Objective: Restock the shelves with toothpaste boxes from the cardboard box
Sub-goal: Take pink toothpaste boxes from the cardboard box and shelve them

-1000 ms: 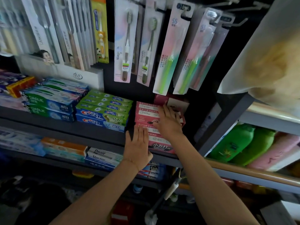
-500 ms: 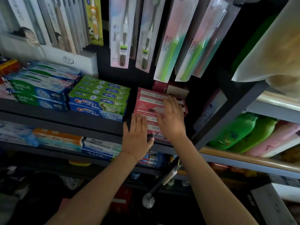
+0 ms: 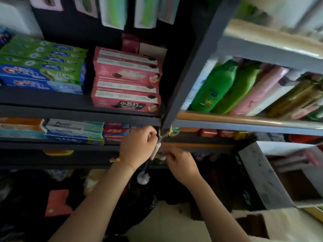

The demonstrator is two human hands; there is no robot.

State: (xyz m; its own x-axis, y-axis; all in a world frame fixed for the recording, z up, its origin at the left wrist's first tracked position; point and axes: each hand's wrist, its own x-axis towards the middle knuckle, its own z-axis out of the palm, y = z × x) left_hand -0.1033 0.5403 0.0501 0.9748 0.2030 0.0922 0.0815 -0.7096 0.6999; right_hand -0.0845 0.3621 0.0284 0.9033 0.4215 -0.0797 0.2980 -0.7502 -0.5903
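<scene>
Fig.: shop shelving, head view, blurred by motion. Dark shelf point(image 3: 52, 100) carries a stack of pink toothpaste boxes point(image 3: 126, 79) at its right end, just beside the dark upright post point(image 3: 195, 67); green-and-blue toothpaste boxes point(image 3: 43, 67) lie to the left, a gap between the two stacks. Lower shelf point(image 3: 61, 145) holds white, orange and red boxes. Toothbrush packs point(image 3: 113, 13) hang above. Right bay: green bottles point(image 3: 216, 86) and pink bottles point(image 3: 262, 89) lie tilted behind a wooden rail point(image 3: 244, 119). Bottom right: a pale cardboard box point(image 3: 279, 224), flaps partly in view; contents not visible.

Hands: left hand point(image 3: 138, 147) is curled round a white handle point(image 3: 156, 151) that hangs at the post's foot near a yellow-green cord point(image 3: 170, 131). Right hand point(image 3: 180, 165) sits just beside it, fingers bent toward the same handle; whether it pinches anything, cannot tell.

Vs. 0.5 s ago: both hands have left the pink stack, where they lay flat, and dropped below the shelf edge to the hanging handle. Pink stack unchanged on shelf. Camera has tipped down, so less of the toothbrush packs shows, more floor.
</scene>
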